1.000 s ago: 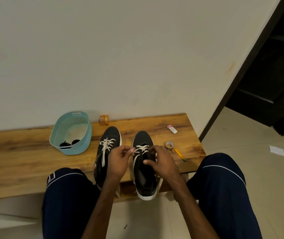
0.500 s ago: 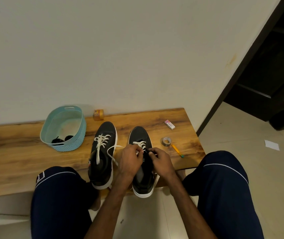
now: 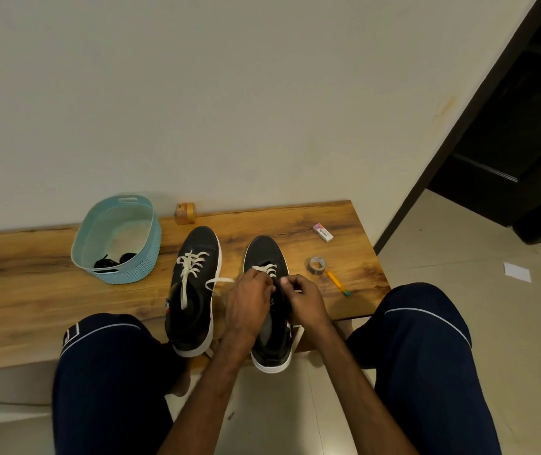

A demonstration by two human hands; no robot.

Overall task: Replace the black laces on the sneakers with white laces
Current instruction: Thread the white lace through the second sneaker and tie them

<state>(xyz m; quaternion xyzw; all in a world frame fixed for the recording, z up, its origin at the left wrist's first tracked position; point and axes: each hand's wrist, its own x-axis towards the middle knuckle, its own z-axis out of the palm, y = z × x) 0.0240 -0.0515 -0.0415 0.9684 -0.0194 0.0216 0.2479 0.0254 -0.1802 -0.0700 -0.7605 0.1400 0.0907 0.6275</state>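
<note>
- Sneakers: two black ones with white soles, side by side on the wooden bench (image 3: pixel 32 290), toes toward the wall, heels past the near edge.
- Left sneaker (image 3: pixel 193 300): its own lace (image 3: pixel 192 262) is crossed through the eyelets, with one end lying down into the shoe opening.
- Right sneaker (image 3: pixel 264 252): the white lace (image 3: pixel 267 269) is crossed at the front rows only; both hands cover the rest.
- Left hand (image 3: pixel 251 302): fingers curled, pinching the white lace over the right sneaker's tongue. A loose white strand runs from under it toward the left sneaker.
- Right hand (image 3: pixel 302 297): fingers curled, thumb against fingertips, pinching the same lace at the eyelets. Most of what it holds is hidden.
- Blue basket (image 3: pixel 146 257): on the bench left of the sneakers, with black laces (image 3: pixel 114 259) lying in the bottom.
- Right of the sneakers: a tape roll (image 3: pixel 317 265), with an orange pencil (image 3: pixel 336 282) just beside it and an eraser (image 3: pixel 323 232) nearer the wall.
- A small orange box (image 3: pixel 185 213) stands against the wall.
- A knee in dark shorts sits on either side of the hands.
</note>
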